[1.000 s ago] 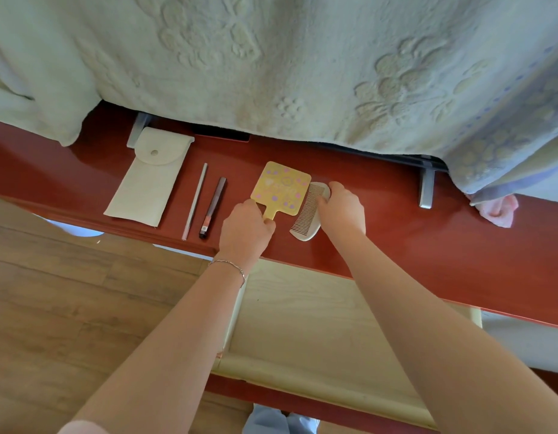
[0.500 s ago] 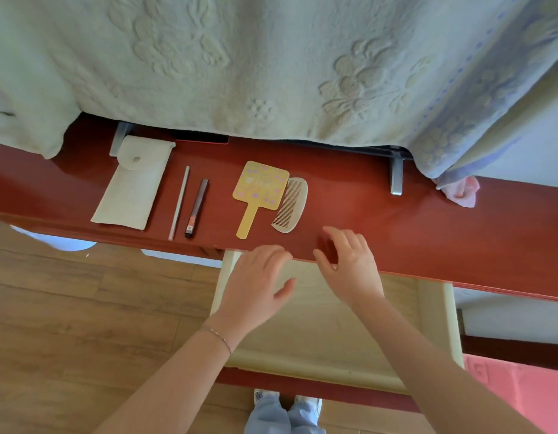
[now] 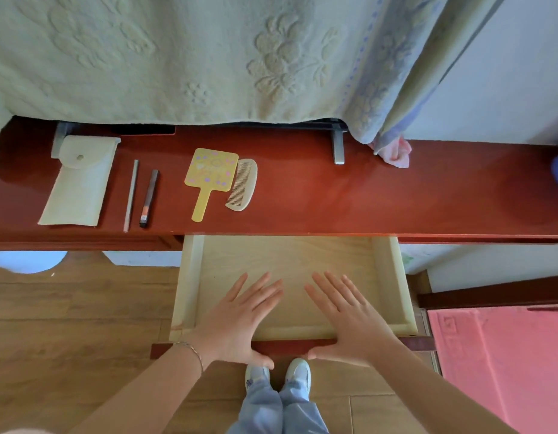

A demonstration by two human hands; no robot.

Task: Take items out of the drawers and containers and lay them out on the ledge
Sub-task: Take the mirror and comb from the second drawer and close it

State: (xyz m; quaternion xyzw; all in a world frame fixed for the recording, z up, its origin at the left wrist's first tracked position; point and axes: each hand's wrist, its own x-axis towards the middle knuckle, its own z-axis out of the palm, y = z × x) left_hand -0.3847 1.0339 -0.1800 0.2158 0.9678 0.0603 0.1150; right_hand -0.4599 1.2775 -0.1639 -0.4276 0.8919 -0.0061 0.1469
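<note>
Now, left hand: flat and spread wide, palm down on the front edge of the open drawer, holding nothing.
Right hand: likewise flat with fingers splayed, on the same front edge, beside the left, holding nothing.
Drawer: pulled out below the ledge; its pale wood bottom is bare.
Ledge, from the left: white snap pouch, thin grey stick, dark pencil-like stick, yellow hand mirror, cream comb touching the mirror's right edge.
Above: a pale embossed blanket overhanging the ledge's back edge.
Floor: 2 light shoes below the drawer front.
</note>
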